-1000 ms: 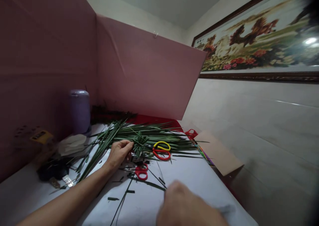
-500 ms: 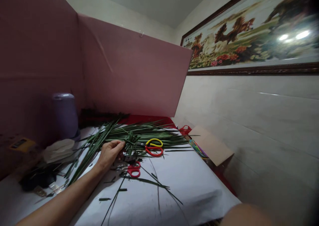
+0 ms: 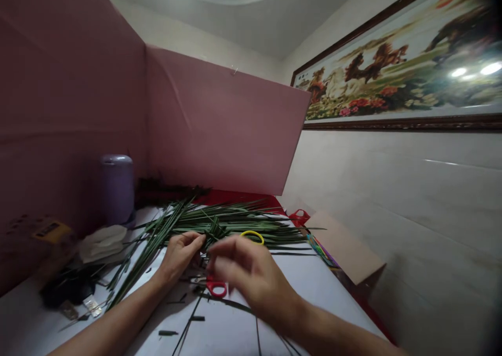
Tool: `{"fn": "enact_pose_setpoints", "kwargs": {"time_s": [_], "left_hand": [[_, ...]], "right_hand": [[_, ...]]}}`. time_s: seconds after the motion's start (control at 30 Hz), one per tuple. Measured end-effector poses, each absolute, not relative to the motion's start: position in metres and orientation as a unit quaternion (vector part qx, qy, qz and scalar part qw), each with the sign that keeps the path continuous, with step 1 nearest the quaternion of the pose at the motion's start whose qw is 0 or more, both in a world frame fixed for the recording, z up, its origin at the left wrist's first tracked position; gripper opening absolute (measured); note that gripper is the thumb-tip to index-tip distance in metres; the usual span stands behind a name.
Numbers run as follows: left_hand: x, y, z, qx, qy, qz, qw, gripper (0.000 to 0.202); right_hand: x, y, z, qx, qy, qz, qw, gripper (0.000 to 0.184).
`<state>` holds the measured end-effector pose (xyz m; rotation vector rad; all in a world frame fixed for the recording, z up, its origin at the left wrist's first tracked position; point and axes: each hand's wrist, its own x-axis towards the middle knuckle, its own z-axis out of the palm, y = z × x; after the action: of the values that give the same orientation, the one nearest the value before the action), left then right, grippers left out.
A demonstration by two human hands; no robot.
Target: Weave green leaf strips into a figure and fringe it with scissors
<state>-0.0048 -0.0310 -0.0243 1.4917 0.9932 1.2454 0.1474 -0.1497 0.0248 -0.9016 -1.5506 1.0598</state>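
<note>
My left hand (image 3: 181, 255) pinches the edge of a knotted piece of green leaf strips (image 3: 214, 231) above the white table surface. My right hand (image 3: 257, 280), smeared by motion, is just right of that piece, its curled fingers apart and nothing seen in them. Behind it, scissors with a yellow handle loop (image 3: 253, 234) are mostly covered. Below the hands lie small red-handled scissors (image 3: 217, 288), partly hidden by my right fingers. Long green leaf strips (image 3: 251, 218) spread in a pile behind both hands.
A purple cylindrical container (image 3: 117, 191) stands at the back left, near crumpled white paper (image 3: 102, 242) and a black item (image 3: 68, 288). Pink panels (image 3: 223, 136) border the table. A brown cardboard sheet (image 3: 345, 246) is beyond the right edge. Leaf scraps (image 3: 168, 333) lie in front.
My right hand has come in from the lower right, up to the knotted leaf piece, and now covers much of the yellow-and-red scissors. My left hand keeps its pinch. The view has shifted slightly.
</note>
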Motion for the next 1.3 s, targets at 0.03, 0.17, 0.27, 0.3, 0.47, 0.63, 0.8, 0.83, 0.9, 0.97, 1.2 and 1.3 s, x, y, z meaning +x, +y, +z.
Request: {"fn": "enact_pose_setpoints", "kwargs": {"time_s": [0.03,0.17,0.27,0.3,0.47,0.63,0.8,0.83,0.9,0.97,1.2,1.3], "left_hand": [[-0.004,-0.031,-0.024,0.606,0.4,0.505,0.467,0.024],[-0.004,-0.031,-0.028,0.591,0.395,0.509,0.485,0.025],[-0.004,-0.032,-0.028,0.573,0.4,0.519,0.492,0.026],[-0.003,-0.032,-0.026,0.568,0.401,0.523,0.494,0.027],[0.004,-0.039,-0.015,0.544,0.388,0.533,0.518,0.027],[0.008,-0.045,-0.009,0.504,0.393,0.521,0.566,0.026],[0.011,-0.044,-0.003,0.48,0.405,0.509,0.588,0.025],[0.011,-0.043,-0.002,0.481,0.406,0.505,0.59,0.025],[0.01,-0.04,-0.002,0.488,0.407,0.486,0.6,0.028],[0.008,-0.035,-0.004,0.499,0.407,0.46,0.611,0.031],[0.001,-0.028,-0.02,0.477,0.438,0.42,0.636,0.036],[0.0,-0.03,-0.023,0.498,0.455,0.39,0.627,0.044]], "right_hand": [[0.153,-0.125,0.025,-0.405,-0.619,0.416,0.53,0.033],[0.166,-0.049,0.006,-0.499,-0.513,0.49,0.498,0.05],[0.163,-0.028,-0.005,-0.476,-0.523,0.525,0.473,0.052],[0.162,-0.027,-0.006,-0.466,-0.526,0.536,0.468,0.051],[0.162,-0.032,-0.007,-0.399,-0.527,0.592,0.461,0.043],[0.167,-0.033,-0.019,-0.333,-0.498,0.622,0.505,0.038],[0.166,-0.038,-0.025,-0.334,-0.483,0.635,0.502,0.034],[0.166,-0.039,-0.025,-0.335,-0.48,0.634,0.506,0.032],[0.165,-0.041,-0.024,-0.34,-0.471,0.633,0.512,0.031],[0.165,-0.042,-0.023,-0.356,-0.461,0.628,0.515,0.03],[0.162,-0.045,-0.027,-0.372,-0.469,0.614,0.514,0.026],[0.16,-0.046,-0.031,-0.382,-0.462,0.62,0.506,0.028]]}}
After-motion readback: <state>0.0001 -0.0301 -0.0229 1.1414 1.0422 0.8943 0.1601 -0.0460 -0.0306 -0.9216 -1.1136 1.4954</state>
